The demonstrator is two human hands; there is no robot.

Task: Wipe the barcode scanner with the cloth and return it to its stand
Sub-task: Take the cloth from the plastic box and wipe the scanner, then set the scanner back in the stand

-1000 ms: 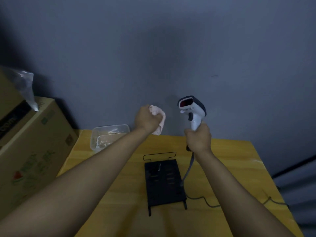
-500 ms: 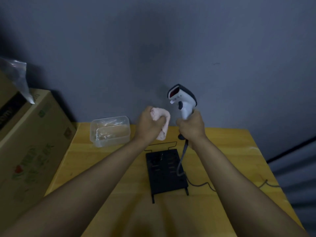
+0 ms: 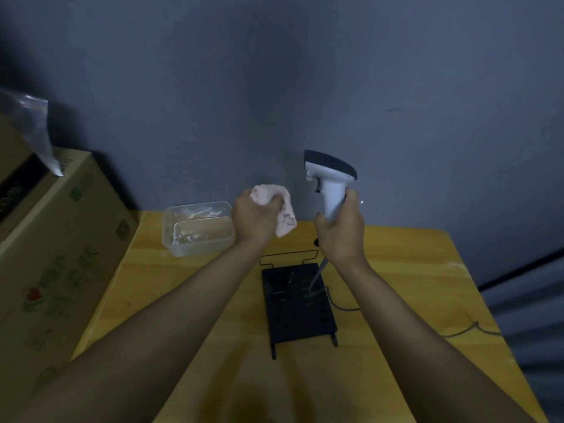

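My right hand (image 3: 341, 232) grips the handle of the white barcode scanner (image 3: 329, 178), holding it upright above the table, its dark head turned to the left. A grey cable (image 3: 341, 306) hangs from the handle down over the stand and trails off to the right. My left hand (image 3: 258, 219) is shut on a bunched pink cloth (image 3: 282, 209), a short gap left of the scanner and not touching it. The black flat stand (image 3: 297, 303) lies on the yellow wooden table (image 3: 412, 285) below both hands.
A clear plastic container (image 3: 197, 228) sits at the table's back left corner. A large cardboard box (image 3: 52, 254) with a plastic bag (image 3: 33, 129) on top stands to the left of the table. A grey wall rises behind.
The scanner has turned so its window faces left, away from me, and the dark top shows. The cloth hand stays just left of it. The view has shifted slightly.
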